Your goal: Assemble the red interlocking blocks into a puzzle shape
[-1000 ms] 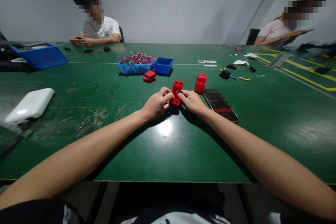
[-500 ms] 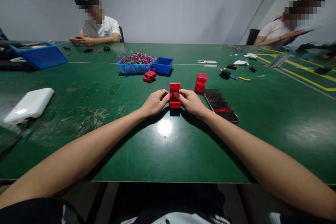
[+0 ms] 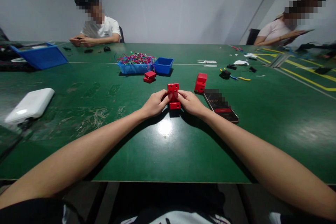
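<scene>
Green bench (image 3: 141, 154) with a glossy, partly scuffed top, set before a pale wall (image 3: 157, 7). Across it, a person in white (image 3: 102, 29) far left of the grip and a person in pale pink (image 3: 279, 29) far right. Between left hand (image 3: 156, 103) and right hand (image 3: 191, 102), a red block (image 3: 174, 97), clamped from both sides by a closed grip, thumbs on the near face. Long axis running up and away from the wearer, top leaning slightly left; holes facing the wearer at both ends. Beyond the grip, blue bins (image 3: 135, 69) and stacked red pieces (image 3: 149, 77) to the left; to the right, another red piece (image 3: 201, 83) just beside a phone (image 3: 221, 105).
</scene>
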The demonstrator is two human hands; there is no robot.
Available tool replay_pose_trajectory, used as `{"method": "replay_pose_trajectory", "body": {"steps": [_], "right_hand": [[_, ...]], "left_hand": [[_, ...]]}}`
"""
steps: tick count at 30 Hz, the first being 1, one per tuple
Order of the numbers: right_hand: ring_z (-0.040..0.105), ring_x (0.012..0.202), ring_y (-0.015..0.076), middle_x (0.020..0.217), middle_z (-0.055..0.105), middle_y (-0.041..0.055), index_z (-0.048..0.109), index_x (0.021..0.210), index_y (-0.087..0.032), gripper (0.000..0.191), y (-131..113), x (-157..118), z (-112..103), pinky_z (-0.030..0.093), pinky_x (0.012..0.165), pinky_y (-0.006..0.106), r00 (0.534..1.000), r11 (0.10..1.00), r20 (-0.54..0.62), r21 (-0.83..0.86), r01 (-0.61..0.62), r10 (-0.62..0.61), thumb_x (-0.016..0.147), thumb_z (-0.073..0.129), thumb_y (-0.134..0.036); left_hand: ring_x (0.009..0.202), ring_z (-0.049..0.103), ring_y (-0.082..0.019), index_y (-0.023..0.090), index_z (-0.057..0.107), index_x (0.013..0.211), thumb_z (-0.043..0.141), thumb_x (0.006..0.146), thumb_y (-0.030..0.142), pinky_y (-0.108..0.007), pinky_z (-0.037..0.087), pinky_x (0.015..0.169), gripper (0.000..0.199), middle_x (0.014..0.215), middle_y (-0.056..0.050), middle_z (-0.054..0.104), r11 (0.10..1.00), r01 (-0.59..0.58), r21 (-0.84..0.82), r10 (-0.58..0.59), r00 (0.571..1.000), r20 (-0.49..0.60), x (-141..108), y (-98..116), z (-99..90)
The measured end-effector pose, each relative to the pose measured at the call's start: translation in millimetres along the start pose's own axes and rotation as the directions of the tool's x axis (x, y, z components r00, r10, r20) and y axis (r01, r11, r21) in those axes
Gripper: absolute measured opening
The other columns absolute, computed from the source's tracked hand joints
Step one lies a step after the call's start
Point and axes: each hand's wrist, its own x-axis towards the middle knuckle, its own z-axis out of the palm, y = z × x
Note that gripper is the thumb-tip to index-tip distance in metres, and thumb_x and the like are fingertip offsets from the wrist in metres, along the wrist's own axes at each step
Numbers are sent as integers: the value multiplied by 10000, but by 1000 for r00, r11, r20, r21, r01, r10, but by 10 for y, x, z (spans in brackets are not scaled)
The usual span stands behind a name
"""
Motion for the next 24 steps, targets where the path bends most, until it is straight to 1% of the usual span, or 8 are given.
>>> {"method": "replay_pose_trajectory", "body": {"steps": [3, 8, 14, 20, 24], "right_hand": [[644, 884, 243, 933, 747, 78, 740, 964, -154, 569, -15, 2, -4, 476, 811, 330, 1000, 1000, 15, 8, -16, 15, 932, 448, -641], [654, 882, 242, 916, 744, 68, 744, 923, -161, 529, -48, -2, -12, 480, 838, 336, 1000, 999, 23, 27, -21, 20, 925, 472, -615], [660, 891, 233, 935, 757, 59, 746, 960, -168, 483, -51, -7, -10, 473, 828, 319, 1000, 1000, 13, 26, -14, 14, 949, 458, -555], [663, 887, 229, 952, 761, 55, 745, 1000, -166, 420, -39, -7, 0, 458, 818, 315, 1000, 1000, 1, 11, -6, 6, 961, 430, -442], [664, 890, 227, 956, 761, 54, 743, 1010, -168, 430, -32, -8, 4, 457, 821, 314, 1000, 1000, -5, 2, 0, 0, 966, 420, -449]], "left_hand": [[829, 639, -209, 155, 611, 942, 401, 987, 405, -315, 465, 759, 330, 931, -89, 704, 999, 1, 35, -1, 1000, -5, -9, 6, 0], [809, 635, -208, 156, 617, 959, 417, 987, 359, -314, 465, 743, 287, 919, -93, 705, 991, -32, 130, 34, 999, -15, -28, 20, -5], [798, 637, -198, 167, 623, 958, 447, 980, 324, -300, 474, 735, 237, 901, -76, 705, 985, -58, 164, 65, 997, -42, -37, 24, -16], [856, 662, -210, 158, 639, 1004, 463, 976, 303, -316, 491, 790, 229, 965, -91, 723, 990, -56, 127, 63, 997, -51, -41, 34, -19], [874, 665, -214, 157, 641, 1015, 462, 977, 311, -322, 495, 805, 240, 982, -95, 726, 993, -54, 107, 60, 997, -52, -37, 39, -19]]}}
